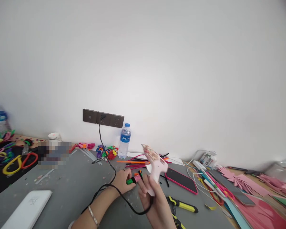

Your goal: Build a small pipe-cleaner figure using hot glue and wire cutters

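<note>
My right hand is closed around the handle of a pale pink glue gun, its stained nozzle tilted up and to the left. A black cord runs from the bottom of the handle across my left forearm. My left hand rests low over the grey mat, fingers closed on a small pipe cleaner figure in green, black, pink and orange. Part of that figure is hidden behind the fingers of both hands. Loose pipe cleaners lie just beyond the hands.
A water bottle stands against the wall under a socket strip. Right of my hands are a pink-edged phone and yellow-black pliers. A white power bank lies front left, near orange-handled scissors. Pink paper covers the right side.
</note>
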A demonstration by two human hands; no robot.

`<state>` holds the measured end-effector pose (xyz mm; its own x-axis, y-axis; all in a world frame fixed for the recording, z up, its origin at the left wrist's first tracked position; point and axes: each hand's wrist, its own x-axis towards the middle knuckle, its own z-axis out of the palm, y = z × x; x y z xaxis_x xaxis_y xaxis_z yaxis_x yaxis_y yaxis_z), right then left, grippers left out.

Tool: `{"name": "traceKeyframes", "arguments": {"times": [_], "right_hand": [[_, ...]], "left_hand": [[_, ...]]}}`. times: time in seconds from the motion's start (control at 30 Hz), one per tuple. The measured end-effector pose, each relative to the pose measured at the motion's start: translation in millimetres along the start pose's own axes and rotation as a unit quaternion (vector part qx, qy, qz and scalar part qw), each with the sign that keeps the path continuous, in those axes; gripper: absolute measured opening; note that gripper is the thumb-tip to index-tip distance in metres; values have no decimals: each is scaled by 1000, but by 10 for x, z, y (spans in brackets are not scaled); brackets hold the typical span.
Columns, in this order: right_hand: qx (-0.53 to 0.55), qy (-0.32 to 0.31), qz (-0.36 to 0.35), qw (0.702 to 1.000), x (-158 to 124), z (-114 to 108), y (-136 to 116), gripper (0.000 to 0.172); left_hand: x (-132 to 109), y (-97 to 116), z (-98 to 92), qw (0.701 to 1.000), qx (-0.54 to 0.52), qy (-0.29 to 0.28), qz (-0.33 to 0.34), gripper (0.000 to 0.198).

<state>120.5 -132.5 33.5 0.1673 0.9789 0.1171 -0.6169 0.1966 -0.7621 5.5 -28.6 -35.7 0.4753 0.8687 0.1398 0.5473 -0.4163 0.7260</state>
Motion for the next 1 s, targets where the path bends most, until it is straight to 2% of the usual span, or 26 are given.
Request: {"name": "traceKeyframes", "arguments": {"times": [0.03, 0.13, 0.23, 0.37, 0.47, 0.63, 0.73, 1.0], "right_hand": [[13, 20, -2, 1000, -47, -141, -4, 32], [17, 70, -5, 997, -172, -487, 79, 31], [-15, 109, 4, 994, -263, -674, 230, 36], [-123, 151, 22, 981, -315, -718, 359, 55], [-187, 158, 43, 969, -310, -738, 358, 64], [-238, 112, 118, 957, -287, -866, 283, 68], [-247, 94, 136, 955, -275, -895, 236, 68], [-258, 111, 148, 948, -227, -797, 175, 64]], "left_hand": [[7, 14, -5, 1000, 13, -10, -1, 16], [13, 74, -33, 999, 44, -23, -9, 17], [2, 141, -56, 998, 65, -26, -10, 20], [-13, 195, -56, 994, 105, -30, -17, 24], [-11, 205, -46, 992, 117, -34, -18, 25], [12, 189, -11, 993, 117, -32, -9, 25], [23, 167, 22, 994, 109, -23, 3, 26], [33, 163, 27, 995, 95, -12, 9, 27]]}}
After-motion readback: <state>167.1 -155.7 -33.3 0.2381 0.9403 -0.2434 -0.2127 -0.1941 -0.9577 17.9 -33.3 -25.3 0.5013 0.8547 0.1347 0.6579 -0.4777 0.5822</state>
